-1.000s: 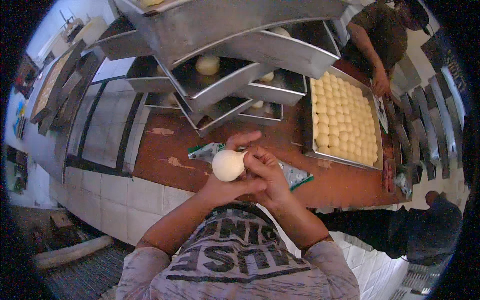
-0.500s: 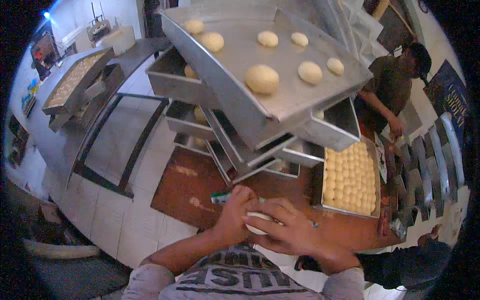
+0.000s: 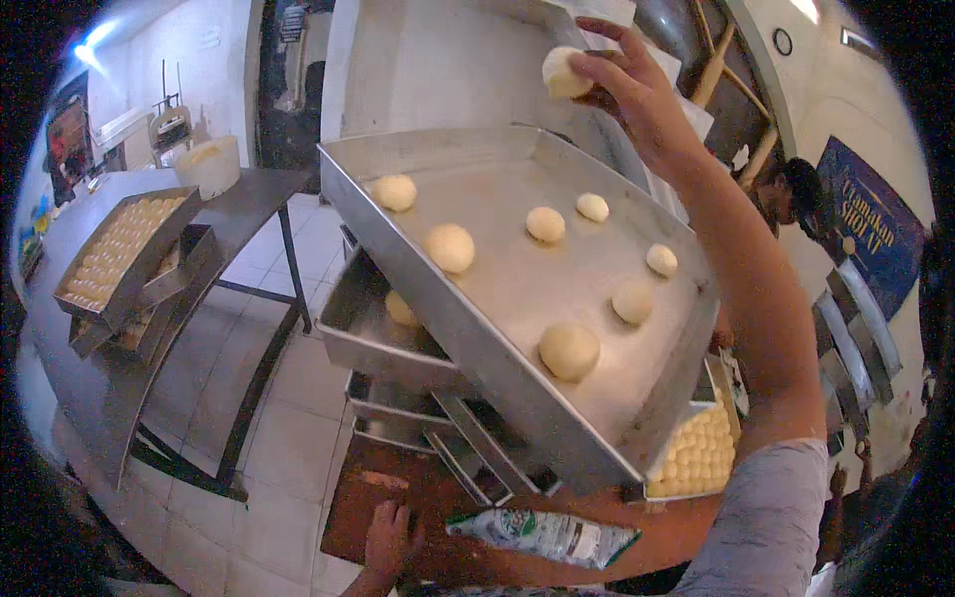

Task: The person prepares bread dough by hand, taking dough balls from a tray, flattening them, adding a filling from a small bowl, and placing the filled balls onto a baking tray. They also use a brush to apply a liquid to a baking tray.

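My right hand is raised over the back of the top metal tray, shut on a pale dough ball. Several rounded dough balls of different sizes sit spaced apart in that tray, which rests on staggered trays. My left hand is low at the brown tabletop, fingers curled, their undersides hidden. A plastic bag with green markings lies to its right. Behind my right forearm is a tray of close-packed dough balls.
At left, a steel table holds stacked filled trays and a white bucket. A co-worker stands at the right, near upright metal pans and a blue banner. A white-tiled floor shows between the tables.
The view has lifted onto the top tray. My hands, earlier together around the dough ball, have parted: the right rose with the ball, the left dropped to the tabletop.
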`<state>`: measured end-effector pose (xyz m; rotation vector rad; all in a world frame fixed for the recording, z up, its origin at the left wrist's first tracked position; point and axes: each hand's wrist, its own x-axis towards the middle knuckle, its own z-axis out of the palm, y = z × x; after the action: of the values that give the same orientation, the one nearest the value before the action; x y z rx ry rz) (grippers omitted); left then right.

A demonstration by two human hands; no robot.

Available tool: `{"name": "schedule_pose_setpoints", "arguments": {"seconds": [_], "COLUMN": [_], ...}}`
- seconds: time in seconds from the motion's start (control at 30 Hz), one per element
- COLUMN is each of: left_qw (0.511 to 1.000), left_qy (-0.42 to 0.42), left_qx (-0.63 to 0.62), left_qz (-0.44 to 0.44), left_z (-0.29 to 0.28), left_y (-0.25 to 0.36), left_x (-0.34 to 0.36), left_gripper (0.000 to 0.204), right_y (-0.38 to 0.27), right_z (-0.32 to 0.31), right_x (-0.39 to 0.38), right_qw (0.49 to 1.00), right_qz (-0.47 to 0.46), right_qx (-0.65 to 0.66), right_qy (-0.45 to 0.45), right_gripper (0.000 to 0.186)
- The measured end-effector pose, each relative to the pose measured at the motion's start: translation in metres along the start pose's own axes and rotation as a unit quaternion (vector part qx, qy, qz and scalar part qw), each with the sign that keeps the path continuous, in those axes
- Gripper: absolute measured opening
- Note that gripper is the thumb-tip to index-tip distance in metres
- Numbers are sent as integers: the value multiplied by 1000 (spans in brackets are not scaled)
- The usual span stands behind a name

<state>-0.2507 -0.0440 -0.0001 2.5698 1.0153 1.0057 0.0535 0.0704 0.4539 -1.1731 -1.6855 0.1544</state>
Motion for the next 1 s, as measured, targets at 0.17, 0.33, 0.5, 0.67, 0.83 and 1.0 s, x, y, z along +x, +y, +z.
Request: {"name": "schedule_pose_setpoints", "arguments": {"seconds": [0.17,0.33,0.5,0.67,0.83,1.0], "left_qw": [965,983,974,989,984,998], "left_qy": [-189,-143,-156,-137,-98,-22], "left_qx": [-87,-40,-130,-34,-72,-6], "left_qz": [-161,-110,-102,-32,-133,-54], "left_z": [-19,-16,-27,-9,-6,0], "left_y": [6,1,18,-5,12,27], "left_x": [4,1,17,-1,-3,-11], "left_gripper": [39,36,30,31,29,23], "right_y": [103,153,13,-11,64,138], "right_z": [24,47,-38,-96,-107,-61], "right_x": [54,29,1,-174,-368,-504], "right_qw": [954,859,942,864,874,858], "right_qz": [-19,-40,-133,-151,326,359], "right_qx": [-297,-431,-297,-399,-356,-369], "right_qy": [-37,-273,76,268,64,-3], "right_gripper": [49,53,32,23,18,21]}}
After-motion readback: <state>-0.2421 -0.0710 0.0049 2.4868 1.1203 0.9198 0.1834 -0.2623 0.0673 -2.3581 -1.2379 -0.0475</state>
